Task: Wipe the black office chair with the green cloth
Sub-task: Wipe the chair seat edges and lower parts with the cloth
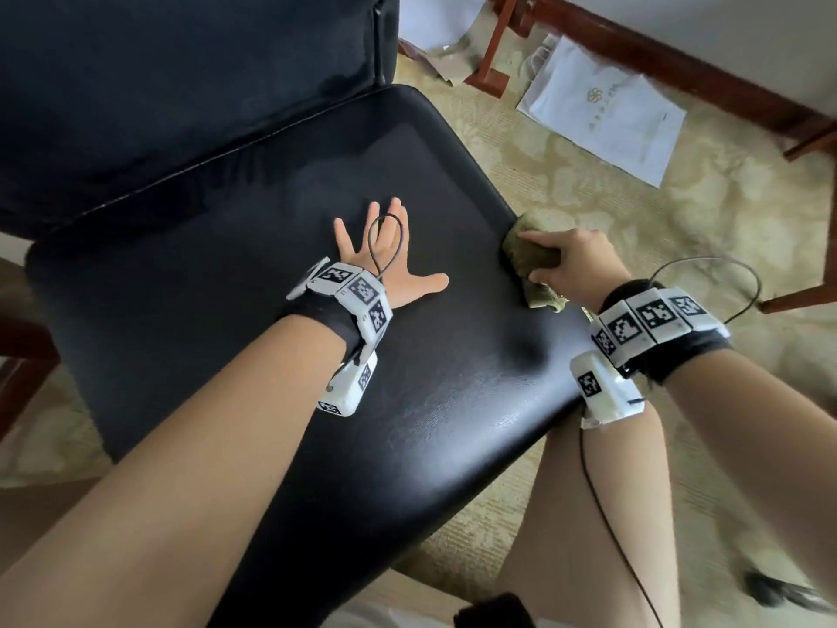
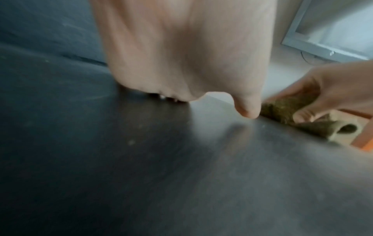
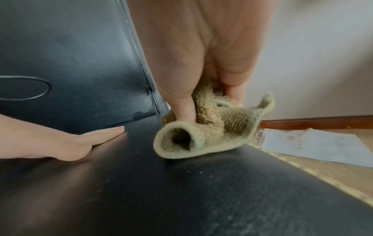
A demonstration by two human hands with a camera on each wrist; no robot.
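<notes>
The black office chair's seat [image 1: 271,355] fills the head view, its backrest [image 1: 181,83] behind at the upper left. My left hand [image 1: 389,260] lies flat on the seat's middle with fingers spread; the left wrist view shows its palm [image 2: 181,55] pressed down. My right hand [image 1: 570,260] grips the bunched olive-green cloth [image 1: 530,260] at the seat's right edge. In the right wrist view my right hand's fingers [image 3: 181,99] curl round the cloth [image 3: 201,127], and one rolled end rests on the seat [image 3: 181,199]. The cloth [image 2: 286,110] lies just right of my left thumb.
White paper sheets [image 1: 607,115] lie on the patterned carpet [image 1: 679,228] to the right of the chair. Red-brown wooden furniture legs [image 1: 493,43] and a rail stand at the upper right. A wood arm [image 1: 22,355] shows at the far left.
</notes>
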